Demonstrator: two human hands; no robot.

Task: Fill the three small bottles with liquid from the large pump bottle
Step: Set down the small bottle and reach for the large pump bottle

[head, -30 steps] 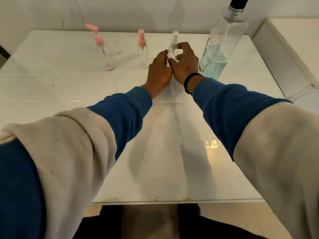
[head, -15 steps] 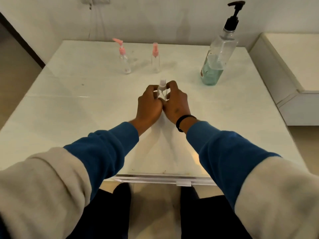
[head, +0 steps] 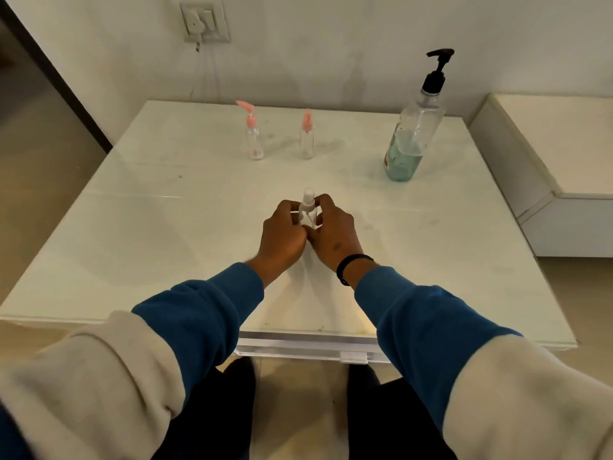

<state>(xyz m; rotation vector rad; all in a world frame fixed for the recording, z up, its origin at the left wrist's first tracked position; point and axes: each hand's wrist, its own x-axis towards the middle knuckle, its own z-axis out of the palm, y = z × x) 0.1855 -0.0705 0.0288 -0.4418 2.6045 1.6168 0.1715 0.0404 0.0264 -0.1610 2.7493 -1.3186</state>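
- left hand (head: 282, 234) and right hand (head: 335, 232) both grip the clear white-capped bottle (head: 307, 210)
- pump bottle (head: 411, 137) partly full of blue-green liquid; two pink-capped bottles (head: 253, 137) look empty

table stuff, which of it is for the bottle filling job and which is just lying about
For the job:
- white-capped small bottle, held by the left hand and right hand
- two pink-topped small bottles
- large pump bottle

Just there:
- wall socket
- white cabinet
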